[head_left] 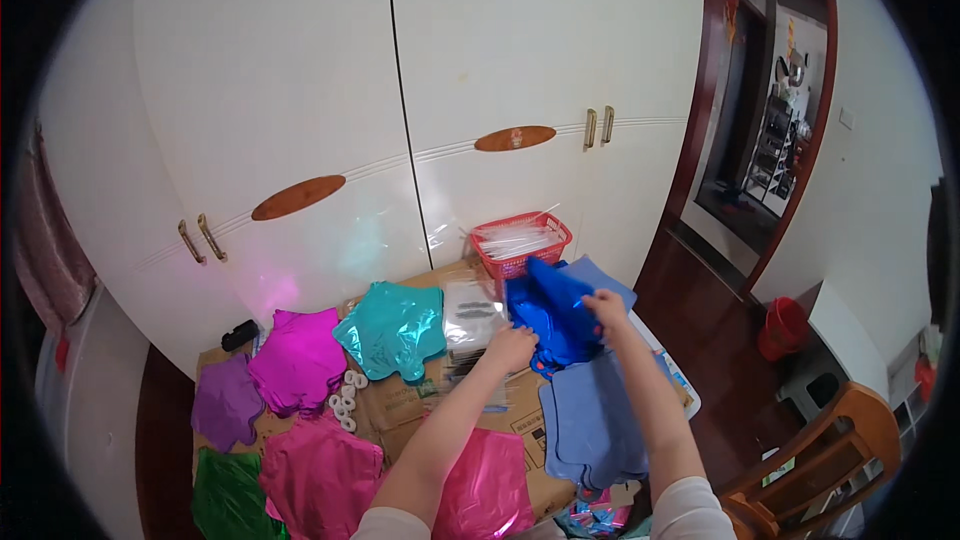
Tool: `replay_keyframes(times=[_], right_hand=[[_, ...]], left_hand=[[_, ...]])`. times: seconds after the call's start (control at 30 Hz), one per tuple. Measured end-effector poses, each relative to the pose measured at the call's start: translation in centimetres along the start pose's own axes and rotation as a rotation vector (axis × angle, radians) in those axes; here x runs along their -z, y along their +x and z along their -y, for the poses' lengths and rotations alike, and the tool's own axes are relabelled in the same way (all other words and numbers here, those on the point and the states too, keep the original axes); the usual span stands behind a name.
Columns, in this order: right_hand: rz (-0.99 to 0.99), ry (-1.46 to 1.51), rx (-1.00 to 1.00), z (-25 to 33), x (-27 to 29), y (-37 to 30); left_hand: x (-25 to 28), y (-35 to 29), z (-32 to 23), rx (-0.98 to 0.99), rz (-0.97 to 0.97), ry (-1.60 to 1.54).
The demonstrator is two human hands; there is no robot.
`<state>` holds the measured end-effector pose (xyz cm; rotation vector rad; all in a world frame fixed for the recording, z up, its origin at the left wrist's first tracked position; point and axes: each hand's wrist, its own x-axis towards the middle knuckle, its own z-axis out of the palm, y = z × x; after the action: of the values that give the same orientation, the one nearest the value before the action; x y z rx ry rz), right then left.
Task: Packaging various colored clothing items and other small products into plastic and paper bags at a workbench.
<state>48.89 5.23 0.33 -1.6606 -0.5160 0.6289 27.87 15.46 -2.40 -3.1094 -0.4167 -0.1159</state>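
Observation:
A shiny deep-blue foil balloon (562,292), flat and uninflated, is lifted and folded up at the back of the table. My right hand (607,310) pinches its right edge with closed fingers. At the left edge of the blue foil, my left hand (513,348) has its fingers curled in and seems to grip it; the fingertips are partly hidden. More blue foil lies beneath. Clear plastic bags (470,312) lie in a stack just left of my left hand. Matte blue-grey flat balloons (597,420) are piled under my right forearm.
Flat foil stacks cover the table's left side: teal (395,328), magenta (297,360), purple (227,400), green (235,495) and pink (322,475). White ribbon rolls (343,406) sit among them. A red basket (520,265) of white sticks stands against the cabinet; a wooden chair (830,460) is right.

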Motion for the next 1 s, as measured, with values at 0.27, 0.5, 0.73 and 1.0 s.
replay_keyframes(times=[0.27, 0.5, 0.73, 1.0], right_hand=[[-0.667, -0.319, 0.776, 11.4, 7.2, 0.2], [-0.100, -0.738, 1.468, 18.4, -7.9, -6.5], [0.555, -0.886, 1.567, 8.5, -26.0, -10.8], [0.784, -0.917, 1.414, 1.1, -30.2, -15.1]], left_hand=[[0.2, 0.4, -0.6, 0.041, 0.066, -0.071], [3.1, -2.8, -1.1, 0.026, -0.213, -0.385], [8.7, -17.6, 0.6, 0.026, -0.105, -0.304], [9.6, -29.7, 7.2, 0.425, -0.158, -0.216]])
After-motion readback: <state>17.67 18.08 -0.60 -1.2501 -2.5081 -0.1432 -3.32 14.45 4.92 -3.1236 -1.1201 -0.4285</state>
